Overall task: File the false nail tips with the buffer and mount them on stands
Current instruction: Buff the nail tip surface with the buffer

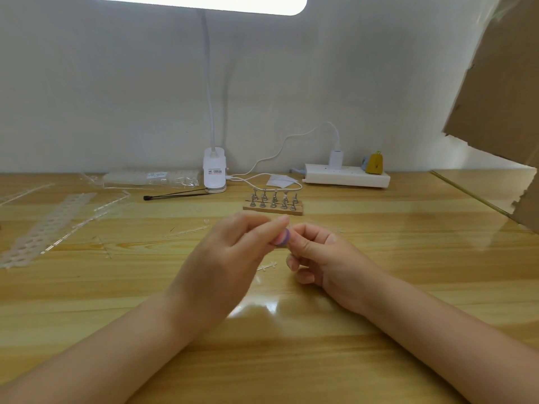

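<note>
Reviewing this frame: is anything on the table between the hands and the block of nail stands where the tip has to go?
Nothing visible blocks the way. The left hand holds the buffer against the right hand, and the strip of bare table between them and the wooden stand block holds nothing that shows. Clear plastic sprues lie off to the left.

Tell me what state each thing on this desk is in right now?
Left hand: fingers curled, gripping the buffer.
Right hand: fingers curled, pinching something too small to make out.
Buffer: held up off the desk between both hands.
Desk lamp: switched on.
Nail stands: upright in their wooden base.
Power strip: white adapter plugged in.
</note>
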`<state>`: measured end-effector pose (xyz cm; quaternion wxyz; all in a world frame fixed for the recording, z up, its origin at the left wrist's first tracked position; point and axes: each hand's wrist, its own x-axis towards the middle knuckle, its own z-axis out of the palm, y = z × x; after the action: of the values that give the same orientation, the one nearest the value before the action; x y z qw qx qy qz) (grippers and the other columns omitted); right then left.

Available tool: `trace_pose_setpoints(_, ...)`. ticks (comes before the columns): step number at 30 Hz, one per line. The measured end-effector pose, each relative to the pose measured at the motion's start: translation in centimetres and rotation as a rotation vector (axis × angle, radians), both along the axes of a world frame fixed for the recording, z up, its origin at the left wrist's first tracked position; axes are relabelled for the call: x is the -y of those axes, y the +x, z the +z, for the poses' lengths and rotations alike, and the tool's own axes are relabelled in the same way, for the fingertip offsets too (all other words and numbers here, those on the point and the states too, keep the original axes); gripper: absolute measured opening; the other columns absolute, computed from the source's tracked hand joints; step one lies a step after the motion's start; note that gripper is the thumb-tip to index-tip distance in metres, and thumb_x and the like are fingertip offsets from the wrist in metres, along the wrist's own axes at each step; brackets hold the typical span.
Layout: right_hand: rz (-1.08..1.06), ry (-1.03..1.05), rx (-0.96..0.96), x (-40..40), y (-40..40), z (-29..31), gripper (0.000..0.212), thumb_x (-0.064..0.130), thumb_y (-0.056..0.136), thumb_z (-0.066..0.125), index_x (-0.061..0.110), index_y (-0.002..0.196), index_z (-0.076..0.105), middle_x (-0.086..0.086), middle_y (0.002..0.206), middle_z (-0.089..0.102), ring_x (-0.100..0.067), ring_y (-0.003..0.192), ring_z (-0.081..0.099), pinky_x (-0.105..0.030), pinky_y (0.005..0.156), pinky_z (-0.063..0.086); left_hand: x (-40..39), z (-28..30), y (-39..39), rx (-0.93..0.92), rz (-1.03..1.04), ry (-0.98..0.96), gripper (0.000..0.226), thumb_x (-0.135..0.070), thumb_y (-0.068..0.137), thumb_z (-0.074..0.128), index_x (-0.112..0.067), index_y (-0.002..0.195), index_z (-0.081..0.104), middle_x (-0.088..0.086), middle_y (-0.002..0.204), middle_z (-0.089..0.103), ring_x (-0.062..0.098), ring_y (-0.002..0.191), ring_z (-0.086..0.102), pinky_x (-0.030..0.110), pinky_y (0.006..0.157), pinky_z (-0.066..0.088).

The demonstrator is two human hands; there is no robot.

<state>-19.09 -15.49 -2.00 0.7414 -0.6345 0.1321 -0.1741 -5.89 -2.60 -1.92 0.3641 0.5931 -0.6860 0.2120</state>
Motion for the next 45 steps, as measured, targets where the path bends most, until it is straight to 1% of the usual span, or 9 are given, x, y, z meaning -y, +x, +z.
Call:
trace_pose_setpoints(4, 0.002, 0.052, 0.028, 0.1, -0.2, 0.2, 0.009, 0.025, 0.08, 0.06, 0.017, 0.085, 0.058, 0.009, 0.069, 0.061, -0.007, 0.06, 0.05, -0.016, 0.046, 0.037, 0.3, -0.7, 0.6, 0.058, 0.015, 0.018, 0.024, -0.004, 0.091, 0.062, 0.0, 0.114, 0.067, 0.013, 0.105, 0.065, 0.025, 0.092, 0.064, 0.039, 0.078, 0.055)
trace_pose_setpoints(11, 0.015, 0.021, 0.023, 0.0, -0.2, 0.2, 0.013, 0.028, 0.079, 0.063, 0.018, 0.085, 0.058, 0.007, 0.073, 0.058, -0.007, 0.061, 0.051, -0.017, 0.048, 0.037, 0.4, -0.5, -0.2, -0.08, -0.084, -0.105, 0.03, -0.01, 0.092, 0.057, 0.001, 0.119, 0.06, 0.001, 0.11, 0.058, 0.009, 0.1, 0.059, 0.015, 0.092, 0.045)
trace_pose_setpoints(14, 0.007, 0.037, 0.024, 0.0, -0.2, 0.2, 0.013, 0.028, 0.077, 0.063, 0.018, 0.083, 0.058, 0.008, 0.071, 0.058, -0.007, 0.061, 0.051, -0.017, 0.047, 0.036, 0.1, -0.6, 0.5, -0.098, -0.04, -0.019, 0.027, -0.008, 0.09, 0.062, 0.0, 0.115, 0.064, 0.005, 0.107, 0.063, 0.013, 0.096, 0.061, 0.019, 0.088, 0.048)
trace_pose_setpoints(18, -0.009, 0.038, 0.02, 0.0, 0.0, 0.1, 0.019, 0.031, 0.072, 0.067, 0.017, 0.082, 0.06, 0.006, 0.071, 0.058, -0.007, 0.059, 0.051, -0.017, 0.046, 0.036, 0.3, -0.2, -0.2, -0.067, -0.073, -0.151, 0.028, -0.012, 0.091, 0.057, -0.002, 0.117, 0.062, 0.003, 0.108, 0.06, 0.009, 0.098, 0.059, 0.017, 0.091, 0.047)
trace_pose_setpoints(26, -0.046, 0.086, 0.016, 0.1, 0.0, 0.0, 0.028, 0.033, 0.06, 0.076, 0.015, 0.078, 0.062, 0.003, 0.069, 0.055, -0.007, 0.057, 0.05, -0.017, 0.044, 0.036, 0.3, -0.2, -0.2, -0.082, -0.063, -0.154, 0.03, -0.012, 0.092, 0.055, 0.002, 0.118, 0.06, 0.004, 0.108, 0.061, 0.01, 0.099, 0.06, 0.017, 0.092, 0.047)
trace_pose_setpoints(33, -0.026, 0.119, 0.034, 0.5, 0.0, 0.0, 0.016, 0.028, 0.069, 0.07, 0.017, 0.076, 0.062, 0.007, 0.07, 0.062, -0.006, 0.057, 0.052, -0.016, 0.043, 0.037, 0.1, -0.3, 0.2, -0.073, -0.032, -0.097, 0.031, -0.016, 0.092, 0.052, -0.001, 0.118, 0.062, 0.006, 0.108, 0.063, 0.013, 0.097, 0.062, 0.019, 0.089, 0.049)
trace_pose_setpoints(36, -0.033, 0.12, 0.035, 0.4, 0.0, 0.0, 0.016, 0.028, 0.068, 0.071, 0.017, 0.076, 0.063, 0.003, 0.073, 0.06, -0.006, 0.057, 0.051, -0.017, 0.044, 0.037, 0.4, -0.4, -0.2, -0.041, -0.094, -0.092, 0.027, -0.016, 0.094, 0.053, -0.006, 0.117, 0.063, 0.004, 0.108, 0.062, 0.011, 0.097, 0.06, 0.018, 0.089, 0.049)
trace_pose_setpoints(41, -0.074, 0.108, 0.0, 0.1, 0.0, 0.2, 0.016, 0.027, 0.074, 0.066, 0.014, 0.081, 0.061, 0.008, 0.064, 0.06, -0.007, 0.056, 0.048, -0.017, 0.043, 0.032, 0.0, -0.4, 0.4, -0.019, 0.01, -0.093, 0.025, -0.015, 0.092, 0.059, -0.002, 0.112, 0.064, 0.009, 0.101, 0.065, 0.021, 0.087, 0.064, 0.034, 0.076, 0.054)
trace_pose_setpoints(45, -0.032, 0.011, -0.029, -0.3, 0.0, 0.4, 0.016, 0.03, 0.077, 0.063, 0.016, 0.07, 0.061, 0.002, 0.062, 0.051, -0.007, 0.053, 0.043, -0.018, 0.044, 0.026, 0.1, -0.2, -0.9, 0.214, -0.035, -0.181, 0.013, -0.014, 0.092, 0.062, -0.013, 0.104, 0.056, 0.006, 0.087, 0.065, 0.021, 0.079, 0.061, 0.03, 0.078, 0.049)
